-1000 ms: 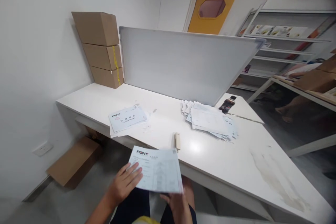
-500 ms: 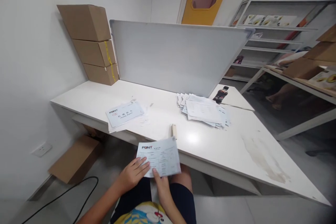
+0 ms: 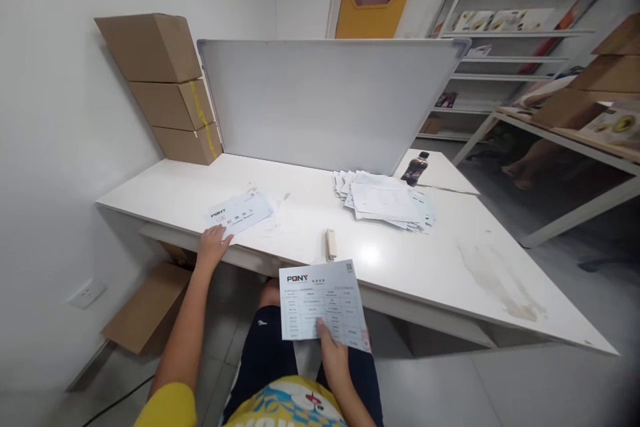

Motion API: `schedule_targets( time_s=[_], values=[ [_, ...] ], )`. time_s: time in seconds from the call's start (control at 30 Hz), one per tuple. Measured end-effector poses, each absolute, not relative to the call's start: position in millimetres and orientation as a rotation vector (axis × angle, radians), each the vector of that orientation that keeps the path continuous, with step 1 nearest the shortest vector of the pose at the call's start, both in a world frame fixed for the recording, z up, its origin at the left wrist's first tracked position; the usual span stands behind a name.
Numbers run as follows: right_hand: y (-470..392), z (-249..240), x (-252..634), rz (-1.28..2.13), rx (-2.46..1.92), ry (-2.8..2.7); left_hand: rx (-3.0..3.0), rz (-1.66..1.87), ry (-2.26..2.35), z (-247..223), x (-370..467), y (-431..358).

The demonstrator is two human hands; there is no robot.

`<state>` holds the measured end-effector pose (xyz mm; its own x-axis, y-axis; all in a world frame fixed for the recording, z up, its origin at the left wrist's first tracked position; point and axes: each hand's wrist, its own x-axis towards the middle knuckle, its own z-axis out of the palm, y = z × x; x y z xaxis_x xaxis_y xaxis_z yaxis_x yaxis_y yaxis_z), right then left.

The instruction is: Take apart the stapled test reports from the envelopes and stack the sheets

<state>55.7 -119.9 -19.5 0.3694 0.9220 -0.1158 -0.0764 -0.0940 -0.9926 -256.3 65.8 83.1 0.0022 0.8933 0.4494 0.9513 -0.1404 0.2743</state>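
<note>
My right hand [image 3: 334, 353] holds a printed report sheet [image 3: 320, 303] headed PONY above my lap, thumb on its face and fingers hidden behind it. At the table's front edge, my left hand [image 3: 214, 245] grips the near-left corner of a stack of testing reports [image 3: 245, 213], its fingers bent on the paper. The stack lies flat; whether one sheet or several are between the fingers I cannot make out. A beige stapler [image 3: 331, 244] lies on the table just beyond the held sheet.
A loose pile of papers [image 3: 383, 200] lies by the whiteboard [image 3: 320, 103] on the white table [image 3: 295, 240]. Behind the pile stands a dark drink bottle [image 3: 415, 169]. Cardboard boxes [image 3: 173, 107] are stacked at the left; another person's legs [image 3: 533, 163] show at right.
My left hand has let go of the held sheet and moved left to the report stack. The right hand keeps the sheet, now shifted slightly right. The view has tilted a little.
</note>
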Motion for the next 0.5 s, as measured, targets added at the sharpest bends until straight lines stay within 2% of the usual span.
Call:
schedule_targets(
  time_s=[0.3,0.4,0.5],
  values=[
    [-115.9,-26.4,59.9,1.009,-1.431,-0.753,-2.225,-0.988,-1.661,100.3,-217.0,6.8],
    [-113.9,-17.0,50.6,1.141,-1.398,-0.721,-2.460,-0.881,-1.124,89.8,-172.0,-41.3],
    [-114.7,-0.8,42.7,1.317,-1.214,-0.817,-2.560,-0.854,-0.992,76.5,-134.1,-83.0]
  ],
)
